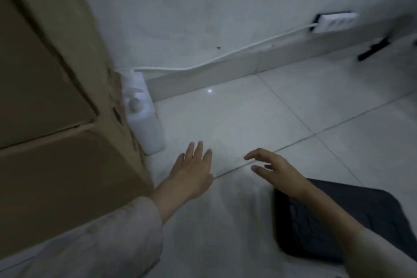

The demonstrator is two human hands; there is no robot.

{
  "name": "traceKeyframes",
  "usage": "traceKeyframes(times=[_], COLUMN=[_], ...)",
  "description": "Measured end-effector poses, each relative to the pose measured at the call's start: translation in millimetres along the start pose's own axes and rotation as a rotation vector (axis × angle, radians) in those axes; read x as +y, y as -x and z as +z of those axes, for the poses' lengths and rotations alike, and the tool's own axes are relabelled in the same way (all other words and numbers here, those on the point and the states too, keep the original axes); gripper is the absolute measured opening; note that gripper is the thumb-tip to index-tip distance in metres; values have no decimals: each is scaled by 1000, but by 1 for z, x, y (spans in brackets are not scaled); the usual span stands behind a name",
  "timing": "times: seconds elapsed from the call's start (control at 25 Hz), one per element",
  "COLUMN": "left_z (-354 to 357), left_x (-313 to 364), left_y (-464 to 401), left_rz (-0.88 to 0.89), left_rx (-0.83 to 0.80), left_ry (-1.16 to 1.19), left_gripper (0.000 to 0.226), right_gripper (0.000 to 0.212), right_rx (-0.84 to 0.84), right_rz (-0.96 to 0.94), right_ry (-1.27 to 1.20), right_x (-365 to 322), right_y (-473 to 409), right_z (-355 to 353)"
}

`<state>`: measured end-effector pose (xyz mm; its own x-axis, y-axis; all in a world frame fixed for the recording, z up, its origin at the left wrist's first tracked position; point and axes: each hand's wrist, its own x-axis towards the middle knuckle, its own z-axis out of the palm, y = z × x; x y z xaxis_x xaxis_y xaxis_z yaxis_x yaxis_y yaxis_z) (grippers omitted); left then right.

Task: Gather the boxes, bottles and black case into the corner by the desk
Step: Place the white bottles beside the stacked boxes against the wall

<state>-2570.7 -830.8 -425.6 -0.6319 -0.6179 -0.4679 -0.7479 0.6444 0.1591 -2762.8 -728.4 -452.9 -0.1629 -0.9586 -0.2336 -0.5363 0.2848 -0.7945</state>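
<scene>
A tall brown cardboard box (pixel 52 101) fills the left side, with a seam across its near face. A white plastic bottle (pixel 144 117) with a pump top stands on the floor between the box and the wall. A black case (pixel 352 216) lies flat on the tiles at the lower right. My left hand (pixel 194 171) hovers over the floor just right of the box corner, fingers straight and empty. My right hand (pixel 275 169) reaches out above the tiles past the case's near-left corner, fingers spread, loosely bent and empty; its forearm crosses over the case.
A white cable (pixel 225 53) runs along the wall to a white wall socket plate (pixel 334 21) at the upper right. A dark object (pixel 374 49) rests by the skirting at the far right. Pale floor tiles (pixel 237 119) stretch between the bottle and the case.
</scene>
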Motion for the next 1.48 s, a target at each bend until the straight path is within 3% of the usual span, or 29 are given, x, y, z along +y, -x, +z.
traceKeyframes(times=[0.12, 0.28, 0.36, 0.48, 0.64, 0.8, 0.88, 1.0, 1.12, 1.24, 1.36, 1.48], left_z=[28, 61, 76, 95, 98, 89, 88, 90, 86, 80, 71, 59], left_x=[48, 115, 137, 152, 158, 144, 126, 100, 71, 48, 43, 48], left_y=[-1, 9, 10, 2, -6, -9, -10, -10, -12, -7, -2, -3], left_rz=[260, 534, 614, 605, 622, 696, 641, 415, 287, 83, -196, -209], left_rx=[-59, -77, -36, 21, 46, 67, 109, 126, 111, 198, 235, 114], left_ry=[64, 112, 40, -50, -66, -63, 64, 477, 867, 1139, 1430, 1587], left_gripper=[69, 93, 107, 118, 115, 105, 102, 116, 125, 107, 75, 73], right_gripper=[28, 45, 55, 48, 47, 82, 79, 49, 51, 59, 39, 43], right_rx=[312, 634, 635, 608, 660, 494, 445, 396, 374, 441, 485, 475], right_rz=[80, 497, 666, 807, 862, 941, 860, 739, 692, 719, 747, 721], right_ry=[265, 302, 84, -343, -395, -640, -749, -896, -909, -952, -1078, -1146], right_x=[48, 110, 127, 132, 128, 119, 112, 90, 66, 46, 19, -8], right_y=[70, 159, 187, 201, 193, 189, 185, 172, 149, 118, 80, 30], right_z=[-49, -84, -84, -71, -70, -74, -72, -66, -53, -30, -4, 13])
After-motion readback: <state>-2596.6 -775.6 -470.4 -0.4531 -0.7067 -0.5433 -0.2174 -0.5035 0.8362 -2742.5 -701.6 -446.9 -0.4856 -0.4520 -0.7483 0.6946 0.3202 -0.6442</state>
